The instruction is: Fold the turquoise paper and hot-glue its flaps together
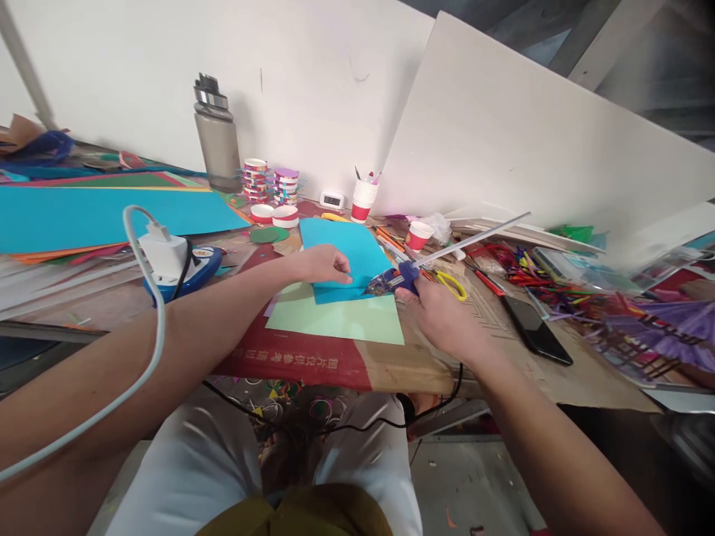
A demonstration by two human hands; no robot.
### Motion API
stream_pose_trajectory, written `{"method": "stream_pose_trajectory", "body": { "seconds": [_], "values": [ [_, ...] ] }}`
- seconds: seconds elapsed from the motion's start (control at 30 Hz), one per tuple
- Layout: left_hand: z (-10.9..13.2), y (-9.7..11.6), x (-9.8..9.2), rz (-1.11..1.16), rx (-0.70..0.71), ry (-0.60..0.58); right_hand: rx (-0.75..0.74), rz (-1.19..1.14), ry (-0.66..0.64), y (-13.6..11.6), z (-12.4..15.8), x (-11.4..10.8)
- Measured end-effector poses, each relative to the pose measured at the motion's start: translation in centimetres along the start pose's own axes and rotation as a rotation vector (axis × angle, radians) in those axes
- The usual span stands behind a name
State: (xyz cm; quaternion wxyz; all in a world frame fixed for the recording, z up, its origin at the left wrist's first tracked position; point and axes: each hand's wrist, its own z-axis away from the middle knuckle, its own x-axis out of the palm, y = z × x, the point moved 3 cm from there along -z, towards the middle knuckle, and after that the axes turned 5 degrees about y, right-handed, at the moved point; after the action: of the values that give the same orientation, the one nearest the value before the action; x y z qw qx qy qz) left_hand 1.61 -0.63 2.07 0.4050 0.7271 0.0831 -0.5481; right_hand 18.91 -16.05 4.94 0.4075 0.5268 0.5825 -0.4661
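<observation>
My right hand [441,313] is closed round a blue glue gun [394,280] with a long clear glue stick [474,240] poking out behind. The gun's nozzle points left at the lower right edge of a blue paper sheet [346,249]. My left hand [324,264] rests on that blue sheet, fingers curled and pressing it down. The blue sheet lies over a pale green sheet [340,318] on the brown worktable [402,365].
Yellow-handled scissors [452,285] and a black phone [536,327] lie right of the gun. Red-and-white paper cups [363,201], tape rolls [273,186], a grey bottle [217,138] and a pile of coloured sheets [100,212] stand behind. A white charger and cable [161,253] sit at left.
</observation>
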Motion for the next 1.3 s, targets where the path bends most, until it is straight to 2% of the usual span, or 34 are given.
{"method": "stream_pose_trajectory", "body": {
  "seconds": [0.27, 0.47, 0.57, 0.77, 1.0, 1.3],
  "values": [
    [-0.1, -0.2, 0.2, 0.005, 0.002, -0.003, 0.073, 0.069, 0.025, 1.6, 0.1, -0.1],
    [0.0, 0.0, 0.1, -0.013, 0.003, -0.016, 0.033, 0.0, -0.012, -0.2, 0.1, -0.1],
    [0.0, 0.0, 0.1, -0.019, 0.001, -0.017, 0.032, 0.003, -0.014, -0.1, 0.1, -0.1],
    [0.0, 0.0, 0.0, -0.038, 0.003, -0.021, 0.1, 0.063, 0.034, 2.3, 0.5, -0.5],
    [0.2, 0.0, -0.1, -0.033, -0.041, -0.028, 0.14, 0.085, 0.012, 4.1, 0.2, -0.2],
    [0.2, -0.1, -0.1, -0.033, -0.027, -0.032, 0.203, 0.147, 0.024, 6.8, -0.1, 0.0]
  ]
}}
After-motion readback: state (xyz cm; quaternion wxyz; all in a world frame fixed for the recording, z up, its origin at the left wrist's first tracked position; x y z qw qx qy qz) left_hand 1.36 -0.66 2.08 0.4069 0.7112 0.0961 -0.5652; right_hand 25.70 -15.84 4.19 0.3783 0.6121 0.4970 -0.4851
